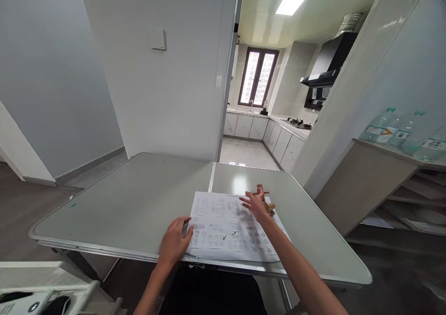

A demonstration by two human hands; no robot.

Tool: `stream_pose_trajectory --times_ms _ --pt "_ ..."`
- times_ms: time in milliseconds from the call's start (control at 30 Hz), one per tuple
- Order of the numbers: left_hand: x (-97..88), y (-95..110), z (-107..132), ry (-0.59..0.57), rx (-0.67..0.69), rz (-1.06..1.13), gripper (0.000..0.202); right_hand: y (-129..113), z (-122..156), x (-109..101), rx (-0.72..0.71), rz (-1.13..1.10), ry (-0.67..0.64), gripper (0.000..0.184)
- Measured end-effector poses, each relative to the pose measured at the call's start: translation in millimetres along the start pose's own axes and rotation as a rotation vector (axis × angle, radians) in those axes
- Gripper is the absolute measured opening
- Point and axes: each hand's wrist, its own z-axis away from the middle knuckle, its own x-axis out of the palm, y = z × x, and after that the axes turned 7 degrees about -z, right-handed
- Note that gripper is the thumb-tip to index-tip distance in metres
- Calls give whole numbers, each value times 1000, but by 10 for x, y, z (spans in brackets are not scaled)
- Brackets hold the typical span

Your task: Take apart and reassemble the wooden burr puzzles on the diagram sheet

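Note:
A white sheet printed with many small diagrams lies on a grey folding table, near its front edge. My left hand rests on the sheet's left edge, fingers loosely curled and pressing the paper. My right hand hovers over the sheet's far right corner with fingers spread, holding nothing. Just beyond its fingertips sits a small wooden puzzle of crossed brown pieces, partly hidden by the hand.
A doorway behind the table opens into a kitchen with white cabinets and a window. At right, a wooden shelf carries several water bottles. A white wall with a light switch stands behind. White objects lie at lower left.

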Motion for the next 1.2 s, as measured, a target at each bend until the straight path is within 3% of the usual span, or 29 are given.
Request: stream_pose_trajectory --times_ms 100,267,433,567,800,900,1000,1067,1200 --pt "9 4 6 4 11 13 30 66 -166 37 43 -26 33 88" --pt "18 14 9 -1 27 16 26 65 -298 16 57 -6 93 44" --pt "28 6 8 11 40 13 24 51 -76 21 14 31 61 33" --pt "17 22 3 24 42 16 22 25 402 69 -40 22 -117 26" --pt "-172 253 71 41 129 75 27 -254 1275 72 -69 32 -530 46" --pt "-254 500 125 -74 218 261 35 -397 1473 54 -50 66 -656 46" --pt "-284 754 146 -252 220 474 86 -517 1578 56 -34 97 -750 44" --pt "-282 873 138 -349 245 602 104 -579 1620 62 -19 109 -798 42" --pt "-261 965 109 -394 240 671 95 -630 1659 46 17 113 -860 40"
